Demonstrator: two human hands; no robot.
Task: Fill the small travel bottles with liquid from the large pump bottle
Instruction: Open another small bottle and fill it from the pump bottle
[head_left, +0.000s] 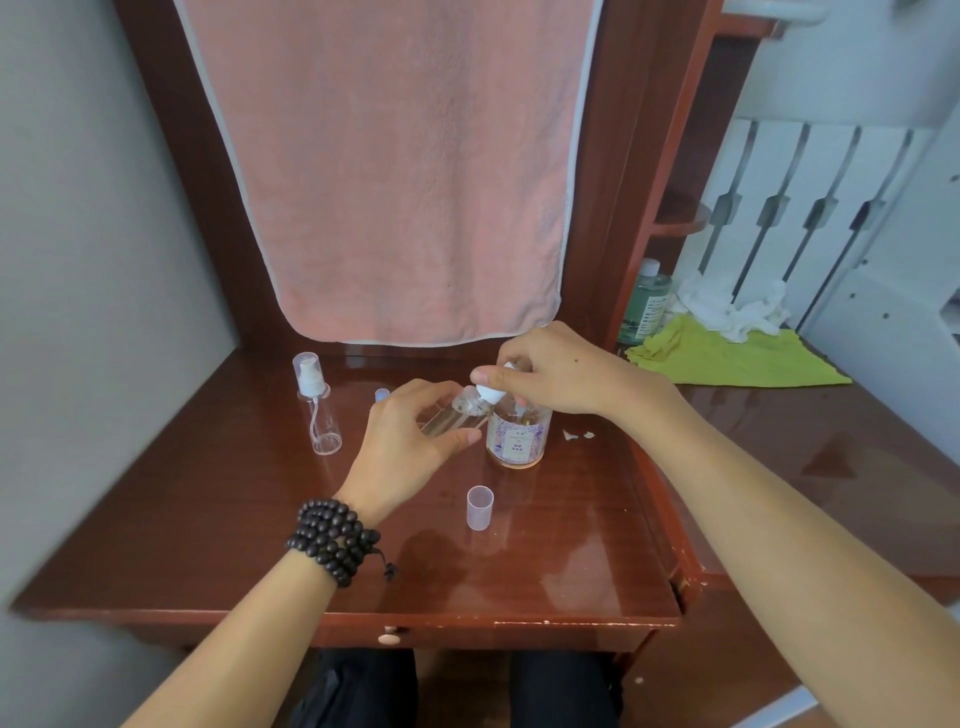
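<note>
The large pump bottle (518, 434), clear with a purple patterned label, stands upright on the wooden table (260, 519). My right hand (561, 371) lies over its white pump head (491, 389), fingers curled round it. My left hand (410, 434) grips a small clear travel bottle (457, 413) tilted on its side, its open mouth right at the pump's nozzle. A second small travel bottle (319, 402) with a white spray top and clear cap stands upright at the left. A loose translucent cap (479, 507) stands in front of the pump bottle.
A pink towel (389, 171) hangs behind the table. A small bluish cap (382, 395) sits behind my left hand. Bits of white paper (576, 435) lie right of the pump bottle. A green bottle (647, 304), green cloth (727, 356) and white tissue (732, 306) occupy the right side.
</note>
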